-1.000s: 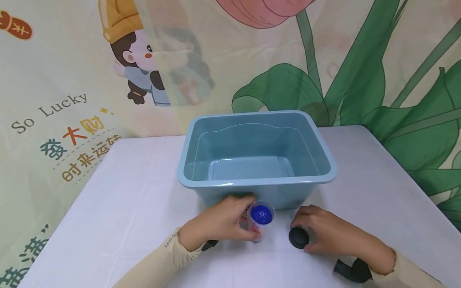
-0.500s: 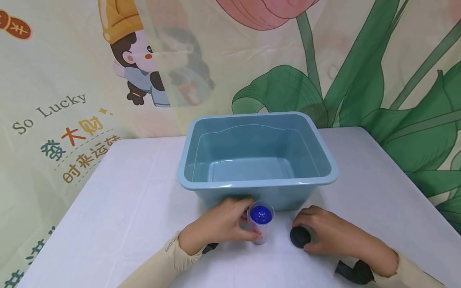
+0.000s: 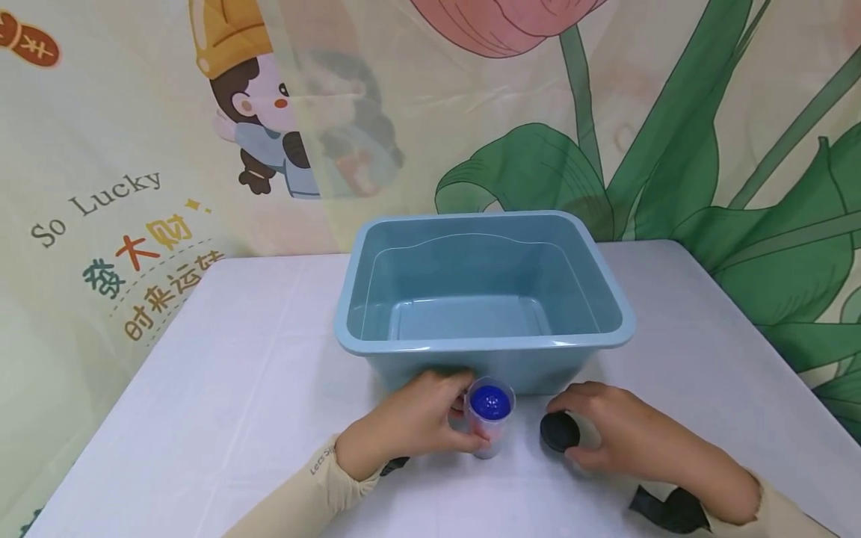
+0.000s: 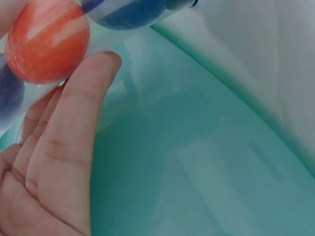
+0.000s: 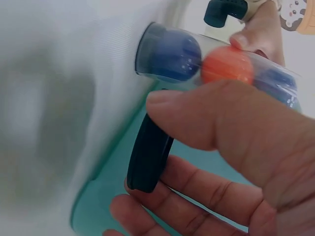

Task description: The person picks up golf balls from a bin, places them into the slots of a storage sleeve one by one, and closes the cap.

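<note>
Upright in front of the basin stands a clear plastic tube (image 3: 498, 432). My left hand (image 3: 410, 422) grips it from the side, thumb towards me and fingers behind. A blue ball (image 3: 490, 402) shows at its open top. An orange ball (image 5: 227, 64) sits in the middle of the tube, and another blue ball (image 5: 178, 55) is at the bottom end. To the right, my right hand (image 3: 628, 433) pinches a round black lid (image 3: 560, 432) between thumb and fingers, apart from the tube. In the right wrist view the lid appears edge-on.
A light blue plastic basin (image 3: 484, 344) stands right behind both hands, with nothing inside. White cloth covers the table (image 3: 269, 373). A printed curtain (image 3: 403, 149) hangs behind it. Black straps (image 3: 673, 509) are on the wrists.
The black lid has shifted slightly away from me in the right hand's fingers, and that hand has moved slightly right. The left hand and tube stay nearly still.
</note>
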A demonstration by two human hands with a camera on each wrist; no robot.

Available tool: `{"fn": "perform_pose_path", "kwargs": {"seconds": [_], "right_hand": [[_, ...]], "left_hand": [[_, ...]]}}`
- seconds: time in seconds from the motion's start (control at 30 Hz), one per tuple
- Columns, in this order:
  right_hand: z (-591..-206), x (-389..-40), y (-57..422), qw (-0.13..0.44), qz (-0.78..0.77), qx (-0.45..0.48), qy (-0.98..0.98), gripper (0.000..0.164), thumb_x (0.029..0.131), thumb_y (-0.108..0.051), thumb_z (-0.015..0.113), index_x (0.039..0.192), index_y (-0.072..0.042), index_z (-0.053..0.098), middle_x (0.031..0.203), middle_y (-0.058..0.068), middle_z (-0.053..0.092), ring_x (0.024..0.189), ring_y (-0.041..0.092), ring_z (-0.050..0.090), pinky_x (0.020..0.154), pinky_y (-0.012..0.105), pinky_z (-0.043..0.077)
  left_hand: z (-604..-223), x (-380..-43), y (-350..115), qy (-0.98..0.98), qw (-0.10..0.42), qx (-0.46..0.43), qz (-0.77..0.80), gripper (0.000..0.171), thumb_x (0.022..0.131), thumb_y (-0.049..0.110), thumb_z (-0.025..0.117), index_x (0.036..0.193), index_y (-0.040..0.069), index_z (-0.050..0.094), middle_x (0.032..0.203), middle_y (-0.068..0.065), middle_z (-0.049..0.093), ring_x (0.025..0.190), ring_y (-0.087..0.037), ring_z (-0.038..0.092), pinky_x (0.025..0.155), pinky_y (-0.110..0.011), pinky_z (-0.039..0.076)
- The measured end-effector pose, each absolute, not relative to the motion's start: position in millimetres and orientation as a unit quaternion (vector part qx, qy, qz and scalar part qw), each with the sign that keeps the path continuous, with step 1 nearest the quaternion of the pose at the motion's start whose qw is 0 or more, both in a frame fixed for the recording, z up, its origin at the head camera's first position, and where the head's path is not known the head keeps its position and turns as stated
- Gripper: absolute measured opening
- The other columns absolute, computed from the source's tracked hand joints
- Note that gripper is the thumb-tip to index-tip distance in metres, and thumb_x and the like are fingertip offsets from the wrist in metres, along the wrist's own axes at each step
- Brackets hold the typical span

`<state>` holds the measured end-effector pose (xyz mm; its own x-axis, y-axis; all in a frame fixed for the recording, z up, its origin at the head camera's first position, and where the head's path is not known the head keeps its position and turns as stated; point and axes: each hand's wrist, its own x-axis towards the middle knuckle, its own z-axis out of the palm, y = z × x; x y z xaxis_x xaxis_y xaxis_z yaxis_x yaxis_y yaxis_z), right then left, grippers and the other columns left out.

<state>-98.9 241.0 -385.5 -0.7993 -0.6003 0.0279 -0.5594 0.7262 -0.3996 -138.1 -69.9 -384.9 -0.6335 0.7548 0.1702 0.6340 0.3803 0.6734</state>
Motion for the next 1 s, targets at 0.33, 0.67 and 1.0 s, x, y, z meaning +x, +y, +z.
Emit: {"fn": "perform_pose_path", "kwargs": {"seconds": [0.33, 0.67, 1.0], "right_hand": [[-372, -95, 243, 0.018, -0.205, -0.31, 0.928, 0.046, 0.08, -0.019, 0.095, 0.12, -0.01, 0.076, 0.121, 0.0, 0.075, 0.105, 0.019, 0.073, 0.082, 0.038, 0.064], [-359, -93, 239, -0.037, -0.205, -0.339, 0.917, 0.049, 0.078, -0.014, 0.097, 0.122, -0.013, 0.075, 0.119, -0.006, 0.074, 0.102, 0.012, 0.071, 0.081, 0.035, 0.064], [-346, -86, 233, -0.06, -0.21, -0.344, 0.913, 0.057, 0.077, -0.015, 0.098, 0.129, -0.013, 0.073, 0.124, -0.001, 0.074, 0.101, 0.014, 0.075, 0.079, 0.036, 0.065]], "left_hand": [[-383, -137, -69, 0.828, 0.095, 0.413, 0.367, 0.043, 0.081, 0.014, 0.097, 0.108, 0.002, 0.066, 0.107, -0.009, 0.076, 0.095, -0.008, 0.076, 0.081, -0.013, 0.057], [-383, -137, -69, 0.829, 0.096, 0.415, 0.364, 0.043, 0.082, 0.012, 0.097, 0.109, 0.001, 0.066, 0.107, -0.011, 0.077, 0.095, -0.01, 0.077, 0.08, -0.012, 0.057], [-383, -138, -69, 0.832, 0.08, 0.424, 0.35, 0.042, 0.081, 0.014, 0.097, 0.108, 0.002, 0.066, 0.104, -0.01, 0.077, 0.09, -0.008, 0.076, 0.077, -0.011, 0.056]]}}
